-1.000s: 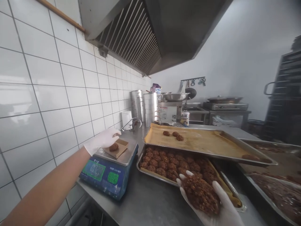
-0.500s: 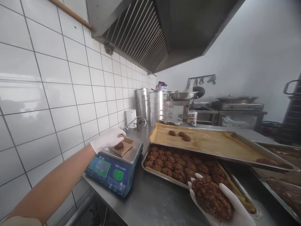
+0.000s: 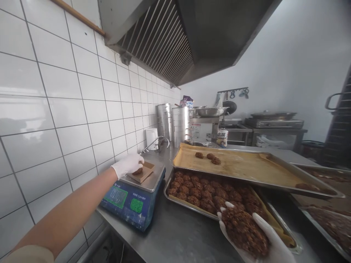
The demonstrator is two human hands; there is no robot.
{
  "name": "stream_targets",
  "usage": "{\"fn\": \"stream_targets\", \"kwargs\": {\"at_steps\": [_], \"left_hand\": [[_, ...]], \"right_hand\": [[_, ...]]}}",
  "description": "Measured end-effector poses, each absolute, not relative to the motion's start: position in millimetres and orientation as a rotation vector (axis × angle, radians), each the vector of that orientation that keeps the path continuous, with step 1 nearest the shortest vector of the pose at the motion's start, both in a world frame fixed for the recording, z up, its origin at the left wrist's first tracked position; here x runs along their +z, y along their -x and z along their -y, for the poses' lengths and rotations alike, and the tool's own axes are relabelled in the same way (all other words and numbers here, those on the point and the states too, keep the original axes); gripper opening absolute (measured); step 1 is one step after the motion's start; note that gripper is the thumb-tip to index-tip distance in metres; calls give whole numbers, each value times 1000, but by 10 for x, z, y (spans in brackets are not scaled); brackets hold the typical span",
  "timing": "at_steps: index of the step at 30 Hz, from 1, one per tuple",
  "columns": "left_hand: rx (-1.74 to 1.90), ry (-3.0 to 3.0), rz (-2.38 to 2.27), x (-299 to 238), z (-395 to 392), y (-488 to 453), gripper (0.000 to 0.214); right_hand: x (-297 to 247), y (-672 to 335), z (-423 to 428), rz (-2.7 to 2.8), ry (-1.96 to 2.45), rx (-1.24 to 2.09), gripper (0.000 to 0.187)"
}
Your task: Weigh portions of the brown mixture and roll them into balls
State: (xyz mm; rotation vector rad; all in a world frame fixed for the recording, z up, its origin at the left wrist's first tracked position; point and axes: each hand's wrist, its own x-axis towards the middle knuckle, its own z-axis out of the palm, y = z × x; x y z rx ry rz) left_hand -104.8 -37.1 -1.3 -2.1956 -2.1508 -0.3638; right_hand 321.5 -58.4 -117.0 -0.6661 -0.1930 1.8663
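Observation:
My left hand (image 3: 129, 164), in a white glove, reaches over a digital scale (image 3: 131, 204). Its fingers curl down round a small brown dough ball (image 3: 139, 171), which they partly hide. That ball sits in a shallow cardboard tray (image 3: 146, 174) on the scale's metal plate. At the lower right my right hand (image 3: 271, 237), gloved too, cradles a large lump of coarse brown dough (image 3: 244, 231) on its palm. Just beyond that lump is a metal tray (image 3: 189, 207) packed with rows of similar dough balls.
A second baking tray (image 3: 241, 164), lined with yellowish paper, overlaps the full one and bears a few dough balls. Further trays of brown mixture (image 3: 329, 223) stand at the right. Steel canisters (image 3: 181, 126) are by the tiled wall, under an extractor hood (image 3: 214, 40).
My left hand has moved a little right and down over the dough ball, hiding more of it. My right hand still holds the lump. The view has shifted slightly.

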Motion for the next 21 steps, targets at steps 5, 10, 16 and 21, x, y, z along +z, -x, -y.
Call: {"fn": "stream_targets", "kwargs": {"at_steps": [5, 10, 16, 21], "left_hand": [[-109, 2173, 2234, -129, 245, 1034, 20], [41, 2119, 2247, -190, 134, 1018, 25], [158, 2076, 2278, -202, 64, 976, 25], [132, 2061, 2321, -193, 43, 915, 25]], "right_hand": [[-1140, -3203, 599, 121, 686, 1876, 47], [-1161, -3206, 597, 100, 692, 1893, 47], [-1108, -3173, 630, 136, 684, 1869, 49], [-1121, -3196, 627, 157, 651, 1857, 49]]}}
